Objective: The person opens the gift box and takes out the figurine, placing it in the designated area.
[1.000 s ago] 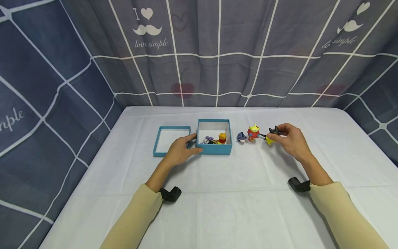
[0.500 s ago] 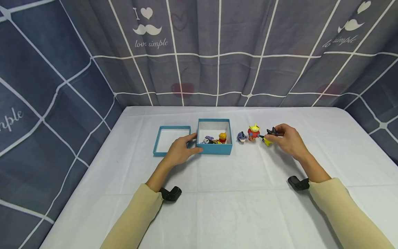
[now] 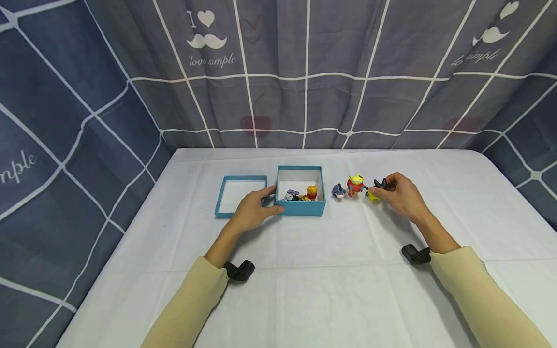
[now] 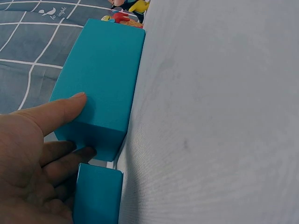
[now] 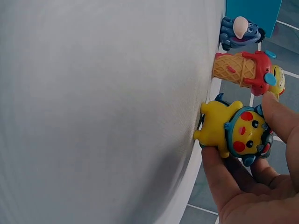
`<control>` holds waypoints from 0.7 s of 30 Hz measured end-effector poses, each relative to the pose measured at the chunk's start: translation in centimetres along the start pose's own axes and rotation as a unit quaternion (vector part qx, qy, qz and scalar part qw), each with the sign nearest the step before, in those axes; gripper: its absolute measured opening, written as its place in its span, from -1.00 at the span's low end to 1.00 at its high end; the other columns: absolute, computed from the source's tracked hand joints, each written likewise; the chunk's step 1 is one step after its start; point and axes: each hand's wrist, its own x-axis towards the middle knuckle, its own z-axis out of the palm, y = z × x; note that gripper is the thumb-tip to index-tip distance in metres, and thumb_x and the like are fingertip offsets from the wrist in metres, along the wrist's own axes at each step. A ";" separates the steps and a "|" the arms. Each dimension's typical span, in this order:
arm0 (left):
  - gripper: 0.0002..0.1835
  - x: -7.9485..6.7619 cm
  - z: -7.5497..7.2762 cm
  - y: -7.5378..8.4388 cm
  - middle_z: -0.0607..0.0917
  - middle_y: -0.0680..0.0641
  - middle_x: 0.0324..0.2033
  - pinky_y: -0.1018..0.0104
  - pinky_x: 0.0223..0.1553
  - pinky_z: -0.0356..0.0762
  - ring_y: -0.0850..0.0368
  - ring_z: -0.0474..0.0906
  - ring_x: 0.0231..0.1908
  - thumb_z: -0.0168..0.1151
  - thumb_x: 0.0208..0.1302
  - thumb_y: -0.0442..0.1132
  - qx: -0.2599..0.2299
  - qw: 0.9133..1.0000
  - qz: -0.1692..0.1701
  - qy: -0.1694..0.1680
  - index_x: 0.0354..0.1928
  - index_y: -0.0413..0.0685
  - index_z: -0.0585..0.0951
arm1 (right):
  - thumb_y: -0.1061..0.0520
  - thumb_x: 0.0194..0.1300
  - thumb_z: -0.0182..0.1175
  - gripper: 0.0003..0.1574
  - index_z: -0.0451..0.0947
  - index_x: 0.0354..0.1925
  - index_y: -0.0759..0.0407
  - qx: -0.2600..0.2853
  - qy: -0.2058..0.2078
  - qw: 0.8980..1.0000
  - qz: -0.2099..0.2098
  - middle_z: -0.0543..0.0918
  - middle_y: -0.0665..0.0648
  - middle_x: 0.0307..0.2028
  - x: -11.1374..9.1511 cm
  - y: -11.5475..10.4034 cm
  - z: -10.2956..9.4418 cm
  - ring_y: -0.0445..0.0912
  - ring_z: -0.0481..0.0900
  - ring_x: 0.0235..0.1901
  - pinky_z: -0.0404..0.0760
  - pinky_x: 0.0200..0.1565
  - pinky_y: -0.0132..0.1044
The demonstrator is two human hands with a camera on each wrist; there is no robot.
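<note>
My left hand [image 3: 252, 211] grips the near left corner of an open blue box [image 3: 300, 209], its thumb on the front wall and its fingers at the left side. Inside the box lie several small figurines, among them a yellow bear figurine in red [image 3: 311, 193]. My right hand [image 5: 257, 182] holds a yellow Pikachu figurine [image 5: 217, 122] in a dark blue hood, thumb on one side and fingers on the other. The figurine stands upright, its feet at the tablecloth. Beside it are a red-and-yellow figurine on an ice-cream cone [image 5: 233, 70] and a blue donkey figurine [image 5: 236, 35].
The blue box lid [image 3: 219, 198] lies inner side up, left of the box and close to my left hand. A white cloth [image 3: 304, 290] covers the table. Grey checked curtains [image 3: 278, 106] hang behind and at both sides.
My right hand has moved slightly left and down with the Pikachu figurine, which now stands closer to the cone figurine. The left hand and the box have stayed in place.
</note>
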 end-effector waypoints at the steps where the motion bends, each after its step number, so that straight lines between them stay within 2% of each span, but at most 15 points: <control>1: -0.23 0.0 0.0 0.0 0.38 -0.17 0.37 -0.08 0.32 0.23 -0.14 0.21 0.39 0.36 0.27 -0.03 0.001 1.000 0.001 0.000 0.44 -0.17 0.32 | -0.15 0.32 0.30 -0.29 0.33 -0.02 0.45 -0.001 0.000 1.000 0.000 0.48 0.32 -0.22 0.0 0.0 0.0 0.11 0.41 -0.24 0.38 -0.26 -0.15; 11: -0.23 0.0 0.0 0.1 0.39 -0.14 0.37 -0.08 0.32 0.22 -0.11 0.20 0.40 0.36 0.28 -0.03 -0.001 1.000 -0.003 -0.002 0.44 -0.16 0.32 | -0.15 0.34 0.28 -0.29 0.34 0.00 0.46 0.005 -0.006 1.000 -0.004 0.49 0.33 -0.20 0.0 0.3 0.0 0.11 0.40 -0.21 0.37 -0.22 -0.14; 21: -0.23 0.1 -0.1 0.0 0.37 -0.16 0.38 -0.07 0.32 0.23 -0.11 0.20 0.40 0.35 0.28 -0.02 0.002 1.000 -0.006 -0.003 0.45 -0.15 0.32 | -0.15 0.35 0.26 -0.40 0.35 -0.13 0.38 -0.033 0.006 0.999 -0.019 0.43 0.23 -0.37 0.4 0.2 0.2 0.06 0.36 -0.35 0.31 -0.36 -0.16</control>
